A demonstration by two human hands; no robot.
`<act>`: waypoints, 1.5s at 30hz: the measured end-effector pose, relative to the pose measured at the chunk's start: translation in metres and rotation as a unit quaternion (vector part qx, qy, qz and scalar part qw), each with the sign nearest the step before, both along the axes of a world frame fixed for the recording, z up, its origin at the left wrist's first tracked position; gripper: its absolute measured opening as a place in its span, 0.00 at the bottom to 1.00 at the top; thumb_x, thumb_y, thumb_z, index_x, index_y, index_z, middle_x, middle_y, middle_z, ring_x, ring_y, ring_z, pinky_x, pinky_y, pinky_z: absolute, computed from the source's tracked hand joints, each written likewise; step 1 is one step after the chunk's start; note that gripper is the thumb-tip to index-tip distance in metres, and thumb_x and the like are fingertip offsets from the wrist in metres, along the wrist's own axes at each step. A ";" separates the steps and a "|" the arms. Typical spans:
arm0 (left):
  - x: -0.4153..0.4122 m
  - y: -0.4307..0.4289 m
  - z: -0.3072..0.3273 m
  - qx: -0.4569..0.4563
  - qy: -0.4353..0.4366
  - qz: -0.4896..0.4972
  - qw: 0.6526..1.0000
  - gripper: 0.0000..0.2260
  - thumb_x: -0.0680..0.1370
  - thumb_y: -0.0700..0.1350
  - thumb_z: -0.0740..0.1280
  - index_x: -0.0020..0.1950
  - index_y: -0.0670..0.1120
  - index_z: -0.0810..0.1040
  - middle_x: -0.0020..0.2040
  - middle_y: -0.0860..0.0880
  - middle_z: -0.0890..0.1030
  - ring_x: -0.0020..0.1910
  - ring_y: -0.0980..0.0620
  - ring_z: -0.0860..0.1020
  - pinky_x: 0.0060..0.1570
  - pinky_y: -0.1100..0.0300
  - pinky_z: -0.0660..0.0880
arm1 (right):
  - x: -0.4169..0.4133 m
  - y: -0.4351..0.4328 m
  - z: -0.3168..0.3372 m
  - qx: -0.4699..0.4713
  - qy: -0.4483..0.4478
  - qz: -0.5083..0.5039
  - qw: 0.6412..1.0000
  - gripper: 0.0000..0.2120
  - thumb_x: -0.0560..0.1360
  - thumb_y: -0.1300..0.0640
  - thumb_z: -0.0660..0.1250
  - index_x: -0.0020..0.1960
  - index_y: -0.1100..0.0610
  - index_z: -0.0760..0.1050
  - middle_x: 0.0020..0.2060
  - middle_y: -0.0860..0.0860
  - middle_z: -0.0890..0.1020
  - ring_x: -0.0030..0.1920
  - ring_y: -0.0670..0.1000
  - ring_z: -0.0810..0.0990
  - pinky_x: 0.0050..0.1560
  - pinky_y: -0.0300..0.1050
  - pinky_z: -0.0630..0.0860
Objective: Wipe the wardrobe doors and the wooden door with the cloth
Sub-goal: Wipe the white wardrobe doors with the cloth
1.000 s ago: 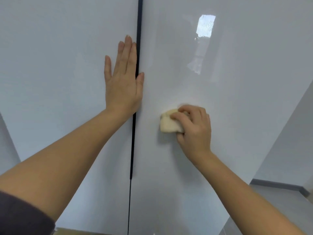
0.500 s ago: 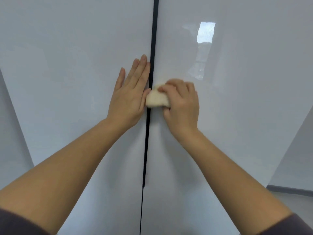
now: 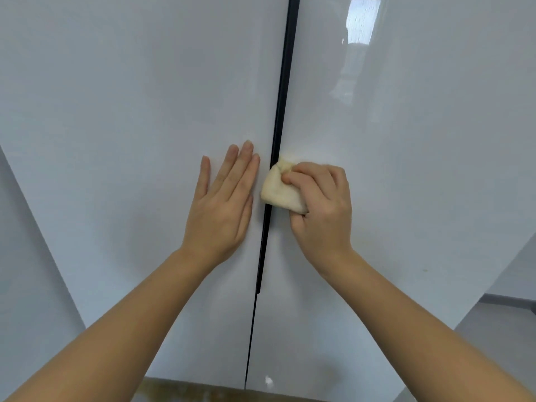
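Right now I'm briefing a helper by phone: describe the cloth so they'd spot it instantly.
Two glossy white wardrobe doors meet at a black gap. At that gap, the right hand grips the cloth. It is the only cream, crumpled thing there.

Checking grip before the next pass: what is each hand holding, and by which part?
The right hand grips the bunched cloth by its right side; the left hand, flat, holds nothing.

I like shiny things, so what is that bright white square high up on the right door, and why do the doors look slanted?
Head view: the bright square is glare, a light reflected in the glossy white right wardrobe door. Head view: the wide-angle lens makes that door's straight sides lean outward. Head view: the right hand and its folded cream cloth look sharp, not blurred.
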State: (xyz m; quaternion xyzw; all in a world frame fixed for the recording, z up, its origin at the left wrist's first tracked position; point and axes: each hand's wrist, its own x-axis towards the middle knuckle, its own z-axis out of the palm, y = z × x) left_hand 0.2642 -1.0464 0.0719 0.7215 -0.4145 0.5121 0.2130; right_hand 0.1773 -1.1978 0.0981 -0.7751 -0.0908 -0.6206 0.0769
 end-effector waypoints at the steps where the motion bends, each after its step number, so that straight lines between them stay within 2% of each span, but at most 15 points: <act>1: -0.002 -0.001 -0.009 0.002 0.008 0.000 1.000 0.23 0.82 0.38 0.56 0.77 0.38 0.58 0.78 0.42 0.57 0.78 0.45 0.55 0.75 0.39 0.50 | -0.002 -0.001 -0.010 -0.009 0.010 0.000 1.000 0.15 0.68 0.73 0.64 0.50 0.62 0.82 0.50 0.54 0.82 0.49 0.57 0.74 0.46 0.53 0.74; 5: -0.006 -0.002 -0.046 0.012 0.032 0.008 0.999 0.25 0.80 0.37 0.58 0.77 0.38 0.58 0.78 0.42 0.56 0.78 0.45 0.54 0.75 0.38 0.50 | -0.011 -0.008 -0.068 -0.053 0.067 0.002 0.996 0.14 0.69 0.73 0.66 0.51 0.62 0.82 0.52 0.53 0.81 0.48 0.57 0.74 0.44 0.52 0.73; 11: -0.008 -0.005 -0.076 0.027 0.051 0.029 0.998 0.23 0.82 0.40 0.54 0.78 0.40 0.57 0.79 0.42 0.55 0.79 0.45 0.53 0.74 0.36 0.50 | -0.012 -0.015 -0.143 -0.111 0.093 -0.011 0.989 0.10 0.79 0.67 0.60 0.56 0.58 0.75 0.54 0.51 0.78 0.44 0.58 0.75 0.41 0.51 0.73; 16: -0.009 -0.018 -0.082 -0.001 0.068 0.029 0.997 0.25 0.81 0.42 0.54 0.78 0.40 0.56 0.79 0.43 0.53 0.79 0.46 0.50 0.74 0.36 0.46 | -0.014 -0.023 -0.152 -0.189 0.091 -0.023 0.977 0.09 0.75 0.71 0.67 0.50 0.59 0.80 0.47 0.52 0.83 0.42 0.57 0.76 0.43 0.46 0.73; 20: -0.010 -0.021 -0.083 -0.008 0.078 0.029 0.997 0.26 0.82 0.49 0.54 0.78 0.40 0.55 0.79 0.44 0.51 0.79 0.46 0.48 0.74 0.36 0.43 | -0.025 -0.037 -0.160 -0.301 0.168 -0.030 0.938 0.12 0.76 0.70 0.63 0.46 0.57 0.80 0.44 0.50 0.82 0.41 0.55 0.78 0.43 0.47 0.75; 22: -0.007 -0.024 -0.086 -0.005 0.067 0.045 0.997 0.28 0.82 0.51 0.54 0.78 0.41 0.53 0.79 0.45 0.47 0.79 0.47 0.45 0.74 0.36 0.42 | -0.034 -0.047 -0.151 -0.324 0.180 -0.038 0.928 0.12 0.76 0.70 0.63 0.45 0.56 0.80 0.45 0.50 0.82 0.42 0.55 0.78 0.42 0.48 0.76; 25: 0.000 -0.029 -0.090 0.003 0.047 0.068 0.997 0.28 0.83 0.53 0.51 0.78 0.41 0.50 0.79 0.48 0.38 0.79 0.47 0.41 0.73 0.36 0.40 | -0.043 -0.057 -0.101 -0.246 0.096 -0.072 0.962 0.13 0.77 0.69 0.62 0.44 0.56 0.82 0.47 0.52 0.83 0.46 0.56 0.78 0.45 0.48 0.73; 27: 0.002 -0.031 -0.092 -0.004 0.044 0.068 0.997 0.28 0.84 0.53 0.50 0.78 0.41 0.49 0.79 0.49 0.36 0.78 0.47 0.39 0.72 0.36 0.38 | -0.044 -0.065 -0.066 -0.161 0.037 -0.098 0.981 0.15 0.76 0.69 0.61 0.47 0.55 0.83 0.50 0.54 0.83 0.51 0.57 0.77 0.49 0.49 0.69; 29: 0.002 -0.033 -0.093 -0.010 0.041 0.061 0.997 0.28 0.83 0.53 0.51 0.79 0.41 0.47 0.79 0.49 0.36 0.78 0.47 0.39 0.72 0.35 0.38 | -0.045 -0.071 -0.061 -0.103 0.021 -0.120 0.987 0.16 0.73 0.70 0.62 0.52 0.53 0.79 0.53 0.54 0.79 0.54 0.57 0.76 0.51 0.50 0.67; 32: 0.006 -0.034 -0.096 -0.014 0.029 0.056 0.998 0.31 0.82 0.52 0.52 0.80 0.44 0.40 0.79 0.48 0.35 0.78 0.46 0.38 0.72 0.35 0.37 | -0.050 -0.075 -0.115 -0.165 0.064 -0.133 0.975 0.14 0.78 0.67 0.58 0.55 0.51 0.74 0.56 0.52 0.73 0.54 0.57 0.74 0.51 0.51 0.67; 36: 0.009 -0.037 -0.095 -0.022 0.019 0.052 0.998 0.31 0.82 0.53 0.50 0.79 0.45 0.38 0.79 0.49 0.35 0.78 0.47 0.38 0.72 0.36 0.36 | -0.069 -0.081 -0.164 -0.294 0.174 -0.143 0.929 0.17 0.78 0.68 0.54 0.50 0.51 0.77 0.53 0.52 0.77 0.50 0.56 0.79 0.48 0.50 0.68; 39: 0.011 -0.038 -0.095 -0.026 0.012 0.049 0.998 0.31 0.82 0.52 0.49 0.79 0.46 0.37 0.79 0.49 0.35 0.78 0.47 0.38 0.72 0.36 0.35 | -0.069 -0.089 -0.125 -0.259 0.133 -0.129 0.948 0.16 0.81 0.66 0.54 0.51 0.52 0.77 0.53 0.54 0.79 0.51 0.57 0.77 0.49 0.49 0.66; 42: 0.009 -0.038 -0.095 -0.027 0.017 0.050 0.998 0.31 0.82 0.52 0.50 0.79 0.45 0.38 0.79 0.49 0.35 0.78 0.47 0.38 0.72 0.36 0.36 | -0.068 -0.106 -0.072 -0.153 0.060 -0.153 0.974 0.17 0.72 0.69 0.62 0.54 0.50 0.73 0.56 0.51 0.73 0.55 0.57 0.73 0.50 0.50 0.64; 44: 0.008 -0.039 -0.094 -0.032 0.019 0.051 0.998 0.31 0.82 0.51 0.51 0.79 0.44 0.40 0.79 0.49 0.36 0.78 0.46 0.39 0.72 0.35 0.36 | -0.072 -0.115 -0.075 -0.125 0.046 -0.166 0.977 0.18 0.71 0.69 0.62 0.56 0.50 0.73 0.56 0.52 0.72 0.56 0.58 0.73 0.51 0.50 0.64; 45: 0.006 -0.040 -0.093 -0.035 0.022 0.053 0.998 0.31 0.81 0.50 0.51 0.79 0.43 0.42 0.79 0.49 0.36 0.78 0.46 0.39 0.72 0.35 0.37 | -0.076 -0.120 -0.092 -0.148 0.062 -0.167 0.973 0.17 0.73 0.68 0.62 0.56 0.50 0.73 0.57 0.52 0.72 0.55 0.58 0.72 0.51 0.50 0.64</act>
